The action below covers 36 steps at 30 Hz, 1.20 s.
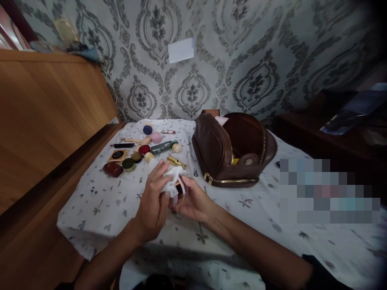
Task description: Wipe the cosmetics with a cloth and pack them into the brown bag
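Observation:
My left hand (153,203) presses a crumpled white tissue or cloth (172,177) against a small compact-like case with a pale pink rim and a dark face (180,189). Fingers of my right hand (198,201) grip that case from the right side. Both hands meet above the front part of the patterned white cloth. Just beyond them lies a gold tube (175,162). Farther left are a green tube (163,147), a round red container (144,150), a dark green jar (129,164) and a brown case (113,169).
An unzipped brown leather bag (211,149) stands right of my hands. More cosmetics lie at the back left, among them a pink sponge (156,137) and a blue-ended jar (148,129). A wooden cabinet (51,121) borders the left; a patterned wall (193,88) rises behind.

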Available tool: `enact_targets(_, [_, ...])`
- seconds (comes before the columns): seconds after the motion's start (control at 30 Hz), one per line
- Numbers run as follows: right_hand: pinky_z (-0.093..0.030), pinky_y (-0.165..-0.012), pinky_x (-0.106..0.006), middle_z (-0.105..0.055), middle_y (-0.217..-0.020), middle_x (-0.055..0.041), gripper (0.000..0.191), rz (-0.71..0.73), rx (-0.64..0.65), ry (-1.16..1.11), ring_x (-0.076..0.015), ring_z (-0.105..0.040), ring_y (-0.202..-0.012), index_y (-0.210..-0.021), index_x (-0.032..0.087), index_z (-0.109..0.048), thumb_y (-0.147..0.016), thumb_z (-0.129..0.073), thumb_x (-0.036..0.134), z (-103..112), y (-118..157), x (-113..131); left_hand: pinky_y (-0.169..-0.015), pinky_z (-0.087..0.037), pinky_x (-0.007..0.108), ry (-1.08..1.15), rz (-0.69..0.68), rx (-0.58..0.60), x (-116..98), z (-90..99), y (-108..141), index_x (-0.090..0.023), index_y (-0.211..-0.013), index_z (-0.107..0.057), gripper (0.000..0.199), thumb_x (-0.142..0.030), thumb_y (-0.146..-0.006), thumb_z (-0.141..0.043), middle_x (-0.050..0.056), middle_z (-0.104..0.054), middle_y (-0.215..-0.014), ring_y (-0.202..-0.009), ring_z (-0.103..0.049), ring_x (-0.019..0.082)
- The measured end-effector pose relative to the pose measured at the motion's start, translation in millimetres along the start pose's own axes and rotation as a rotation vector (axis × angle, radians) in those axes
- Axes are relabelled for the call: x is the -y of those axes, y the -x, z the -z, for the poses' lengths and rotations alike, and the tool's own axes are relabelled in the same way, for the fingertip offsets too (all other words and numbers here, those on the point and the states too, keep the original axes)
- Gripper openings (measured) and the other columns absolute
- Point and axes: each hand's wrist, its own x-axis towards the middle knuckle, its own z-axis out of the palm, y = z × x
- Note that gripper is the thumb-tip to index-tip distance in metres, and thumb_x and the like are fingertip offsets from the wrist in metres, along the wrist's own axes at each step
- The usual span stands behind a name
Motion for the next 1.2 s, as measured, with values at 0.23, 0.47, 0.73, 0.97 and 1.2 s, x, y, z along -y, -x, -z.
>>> enact_targets(0.23, [-0.052, -0.071, -0.03, -0.072, -0.092, -0.0024, 0.028, 0.01, -0.055, -0.243, -0.0172, -0.063, -0.079, -0.1, 0.023, -0.064, -0.079, -0.065, 0.042, 1, -5, 3, -0.12, -0.03, 0.043, 0.008, 0.223, 0.038, 11, 3.9, 0, -0.026, -0.146, -0.038, 0.044, -0.02, -0.103, -0.03, 0.008, -0.041, -0.154, -0.145, -0.034, 0.021])
enact_targets(0.47, [-0.053, -0.07, -0.026, -0.073, -0.098, 0.0009, 0.025, 0.068, -0.102, -0.356, -0.0151, -0.064, -0.083, -0.099, 0.027, -0.068, -0.078, -0.072, 0.039, 1, -8, 5, -0.12, -0.031, 0.045, -0.033, 0.144, 0.12, 8, 8.0, 11, -0.025, -0.149, -0.036, 0.051, -0.01, -0.1, -0.034, 0.008, -0.035, -0.158, -0.146, -0.03, 0.022])
enact_targets(0.73, [-0.048, -0.068, -0.024, -0.073, -0.098, -0.001, 0.034, 0.067, -0.054, -0.173, -0.0144, -0.063, -0.082, -0.098, 0.024, -0.07, -0.069, -0.081, 0.038, -2, -4, 2, -0.119, -0.033, 0.044, -0.026, -0.014, 0.101, -1, 12.6, 4, -0.022, -0.15, -0.035, 0.055, -0.006, -0.097, -0.036, 0.009, -0.038, -0.155, -0.145, -0.033, 0.023])
enact_targets(0.97, [-0.049, -0.074, -0.028, -0.073, -0.093, -0.0015, 0.034, 0.078, -0.004, -0.231, -0.0146, -0.063, -0.08, -0.102, 0.021, -0.069, -0.073, -0.078, 0.036, 6, -7, 0, -0.112, -0.039, 0.038, 0.112, 0.459, -0.003, 14, 14.1, 2, -0.018, -0.132, -0.055, 0.038, -0.027, -0.101, -0.034, 0.01, -0.059, -0.137, -0.129, -0.052, 0.022])
enact_targets(1.2, [-0.051, -0.083, -0.024, -0.071, -0.105, -0.0013, 0.03, 0.15, -0.094, -0.312, -0.0135, -0.065, -0.093, -0.102, 0.022, -0.067, -0.074, -0.077, 0.021, 5, -9, 3, -0.116, -0.032, 0.041, 0.279, 0.793, -0.132, 10, 5.1, 14, -0.02, -0.135, -0.053, 0.048, -0.047, -0.1, -0.037, 0.009, -0.056, -0.142, -0.134, -0.048, 0.024])
